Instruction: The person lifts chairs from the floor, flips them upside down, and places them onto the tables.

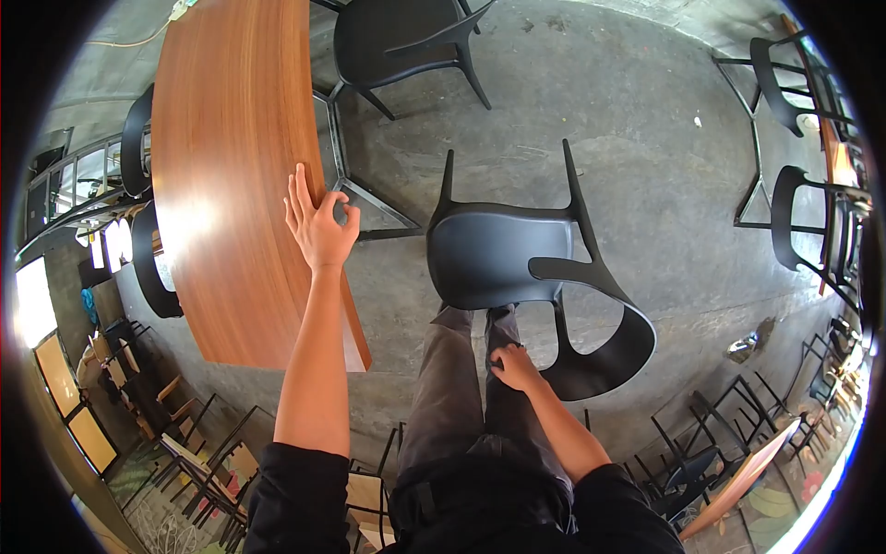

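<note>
My left hand [325,222] is over the near right edge of the long brown wooden table [235,185], its fingers spread and the thumb curved towards the index finger, nothing held. My right hand [517,367] is curled beside my right leg, close to the black plastic chair [498,254]; whether its fingers hold anything is too small to tell. The chair lies tipped over in front of my legs, two of its legs pointing away from me and its curved backrest to the right.
Another black chair [397,42] stands beyond, right of the table. More black chairs [789,222] and a table line the right side. Stacked chairs and furniture [208,471] are at the lower left and lower right. Metal table legs [369,198] reach out over the grey floor [628,102].
</note>
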`<state>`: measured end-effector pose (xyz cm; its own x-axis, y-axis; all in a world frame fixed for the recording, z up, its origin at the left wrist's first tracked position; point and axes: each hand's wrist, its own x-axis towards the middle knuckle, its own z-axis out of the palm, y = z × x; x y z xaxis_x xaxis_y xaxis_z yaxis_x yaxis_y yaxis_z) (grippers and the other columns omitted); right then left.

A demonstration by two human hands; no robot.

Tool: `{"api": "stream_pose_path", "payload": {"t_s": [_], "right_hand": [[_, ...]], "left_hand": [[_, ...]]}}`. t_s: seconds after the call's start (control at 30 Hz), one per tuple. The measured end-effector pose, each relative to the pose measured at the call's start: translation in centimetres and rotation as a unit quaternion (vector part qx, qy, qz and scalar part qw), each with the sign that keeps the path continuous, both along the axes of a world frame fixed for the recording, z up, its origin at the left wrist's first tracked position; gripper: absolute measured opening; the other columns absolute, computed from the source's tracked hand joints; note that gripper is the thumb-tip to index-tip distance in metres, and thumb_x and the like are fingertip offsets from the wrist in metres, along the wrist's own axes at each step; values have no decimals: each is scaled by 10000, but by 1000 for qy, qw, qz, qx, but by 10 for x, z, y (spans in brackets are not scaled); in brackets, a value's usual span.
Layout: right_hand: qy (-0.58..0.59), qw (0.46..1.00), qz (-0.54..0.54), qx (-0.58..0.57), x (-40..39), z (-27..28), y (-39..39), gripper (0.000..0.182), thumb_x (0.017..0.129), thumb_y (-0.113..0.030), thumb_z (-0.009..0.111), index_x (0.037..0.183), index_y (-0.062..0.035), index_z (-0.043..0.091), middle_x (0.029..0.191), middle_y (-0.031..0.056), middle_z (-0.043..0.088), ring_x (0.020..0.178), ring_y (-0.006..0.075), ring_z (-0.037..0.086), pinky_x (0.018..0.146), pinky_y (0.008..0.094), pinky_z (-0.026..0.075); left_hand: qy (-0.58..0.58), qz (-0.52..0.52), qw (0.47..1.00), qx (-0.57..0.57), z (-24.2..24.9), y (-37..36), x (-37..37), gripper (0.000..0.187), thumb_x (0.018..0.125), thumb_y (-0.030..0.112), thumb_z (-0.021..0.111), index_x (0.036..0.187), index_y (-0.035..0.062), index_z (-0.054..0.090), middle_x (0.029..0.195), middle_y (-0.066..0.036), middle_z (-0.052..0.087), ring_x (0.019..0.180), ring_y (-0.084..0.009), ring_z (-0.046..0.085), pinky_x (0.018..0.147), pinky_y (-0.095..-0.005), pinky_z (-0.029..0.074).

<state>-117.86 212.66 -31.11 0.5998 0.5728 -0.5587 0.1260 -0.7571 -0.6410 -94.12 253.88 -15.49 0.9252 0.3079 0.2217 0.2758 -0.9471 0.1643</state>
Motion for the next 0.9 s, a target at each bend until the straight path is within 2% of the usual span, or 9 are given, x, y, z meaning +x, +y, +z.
{"api": "stream_pose_path", "payload": {"t_s": [0.07, 0.13, 0.23, 0.27, 0.37, 0.47, 0.77, 0.8, 0.9], "right_hand": [[198, 959, -114, 169, 76, 85, 29, 239, 850, -207, 724, 1048, -106, 635, 1044, 122, 638, 930, 288, 648, 842, 415, 507], [94, 961, -98, 239, 163, 198, 51, 242, 866, -172, 698, 1083, -89, 628, 1065, 103, 638, 910, 265, 643, 808, 383, 499], [-250, 944, 14, 214, 256, 267, 52, 323, 855, -264, 718, 1100, -73, 631, 1031, 83, 652, 897, 287, 632, 799, 399, 491], [-338, 927, 58, 153, 277, 273, 48, 375, 841, -327, 731, 1093, -66, 639, 1024, 79, 658, 895, 295, 630, 801, 407, 487], [-211, 976, 52, 14, 278, 191, 15, 501, 768, -465, 744, 1064, -66, 678, 1002, 120, 685, 917, 343, 640, 821, 442, 497], [40, 984, 76, -158, 278, 193, 30, 510, 730, -466, 724, 1022, -48, 703, 1016, 172, 699, 951, 377, 652, 831, 461, 516], [-47, 994, 16, -101, 227, 255, 25, 374, 696, -299, 672, 948, -23, 687, 933, 199, 707, 932, 399, 661, 813, 467, 535], [-56, 994, 14, -95, 217, 268, 23, 391, 677, -301, 674, 938, -9, 675, 933, 209, 704, 921, 400, 663, 810, 461, 535], [-73, 996, 37, -36, 176, 318, 5, 547, 754, -487, 710, 969, 12, 645, 922, 232, 689, 903, 425, 651, 790, 479, 516]], "left_hand": [[-2, 1, 1000, -3, 0, -1, 2, 22, 778, 158, 641, 799, 152, 646, 1617, -86, 269, 1469, -347, 270, 1182, -515, 233], [-2, 2, 1000, -3, 0, 1, -1, 19, 780, 159, 642, 794, 149, 648, 1616, -87, 271, 1469, -346, 271, 1183, -516, 231], [-7, 0, 1000, -3, 0, 1, 1, 22, 782, 167, 647, 784, 145, 649, 1615, -90, 275, 1469, -343, 272, 1183, -515, 229], [-6, 1, 1000, -1, 0, 1, 1, 26, 783, 170, 650, 783, 145, 651, 1615, -91, 275, 1470, -341, 272, 1183, -513, 229], [-4, 6, 1000, -2, 2, 0, -1, 46, 787, 189, 667, 782, 145, 655, 1619, -95, 264, 1474, -335, 264, 1185, -506, 223], [8, 12, 1000, -6, 8, -1, 1, 38, 789, 188, 674, 801, 154, 665, 1625, -91, 250, 1479, -329, 247, 1191, -498, 210], [-24, 55, 987, -150, 11, -21, -12, 103, 800, 203, 701, 903, 205, 699, 1616, -132, 249, 1501, -357, 178, 1202, -529, 151], [-16, 57, 990, -131, 16, -34, -16, 155, 824, 198, 686, 978, 212, 687, 1583, -149, 307, 1477, -371, 235, 1179, -527, 226], [27, 16, 959, -280, 20, -55, -16, 268, 847, 209, 677, 1114, 192, 666, 1521, -167, 397, 1396, -363, 382, 1110, -479, 353]]}}
